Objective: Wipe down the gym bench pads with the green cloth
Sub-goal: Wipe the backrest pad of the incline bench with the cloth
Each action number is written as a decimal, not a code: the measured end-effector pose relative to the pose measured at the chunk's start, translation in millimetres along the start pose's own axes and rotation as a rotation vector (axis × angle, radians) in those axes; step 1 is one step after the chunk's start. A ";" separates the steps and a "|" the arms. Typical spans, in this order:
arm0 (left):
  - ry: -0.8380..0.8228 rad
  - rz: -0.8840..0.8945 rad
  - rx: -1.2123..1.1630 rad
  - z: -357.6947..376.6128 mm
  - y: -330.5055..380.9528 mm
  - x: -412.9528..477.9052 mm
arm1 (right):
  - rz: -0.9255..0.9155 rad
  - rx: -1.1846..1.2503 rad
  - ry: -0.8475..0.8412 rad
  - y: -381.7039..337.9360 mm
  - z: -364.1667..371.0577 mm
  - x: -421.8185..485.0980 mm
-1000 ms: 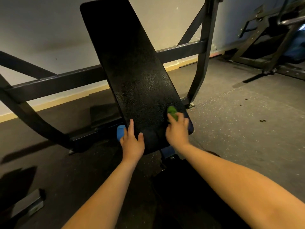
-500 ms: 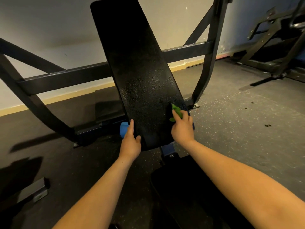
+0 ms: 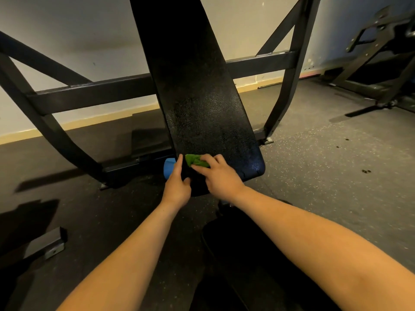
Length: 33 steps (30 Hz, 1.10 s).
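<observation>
Sweeping over from the pad's right edge, the right hand (image 3: 221, 176) now presses the bunched green cloth (image 3: 195, 160), fingers curled over it, onto the back pad (image 3: 202, 104) at its lower left. The left hand (image 3: 177, 185) grips that edge. Firm, overlapping strokes would likely clean best.

The wall (image 3: 67, 30) in front of me is pale cream, w/ a yellow strip (image 3: 89, 122) along the btm. Far R there's a blue wall (image 3: 336, 16). The floor (image 3: 325, 164) is grey w/ lots of tiny light dots. It's darker on my L, where big shadows lie. A few dark crumbs (image 3: 365, 171) sit on it at R. A black metal frame (image 3: 89, 95) stands by the wall: one long bar across, slanted legs each side. Another gym machine (image 3: 381, 41) is in the back R corner. A metal block (image 3: 47, 245) is low on my L. Light is dim & warm.
</observation>
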<state>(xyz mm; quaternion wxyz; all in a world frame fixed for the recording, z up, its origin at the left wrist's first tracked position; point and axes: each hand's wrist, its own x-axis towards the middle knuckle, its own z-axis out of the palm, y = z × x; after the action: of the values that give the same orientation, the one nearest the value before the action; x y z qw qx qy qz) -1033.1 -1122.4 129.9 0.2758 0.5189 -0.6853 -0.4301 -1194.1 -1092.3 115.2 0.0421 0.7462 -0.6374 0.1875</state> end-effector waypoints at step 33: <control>-0.284 -0.036 -0.499 -50.6 -50.2 34.5 | 0.209 -0.121 0.073 -81.5 25.8 11.2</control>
<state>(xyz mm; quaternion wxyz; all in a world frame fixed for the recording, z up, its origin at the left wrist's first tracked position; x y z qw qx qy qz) -978.2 -1175.0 107.7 0.2884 0.3816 -0.5806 -0.6589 -1108.2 -1095.5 109.4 0.0904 0.6646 -0.7198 0.1790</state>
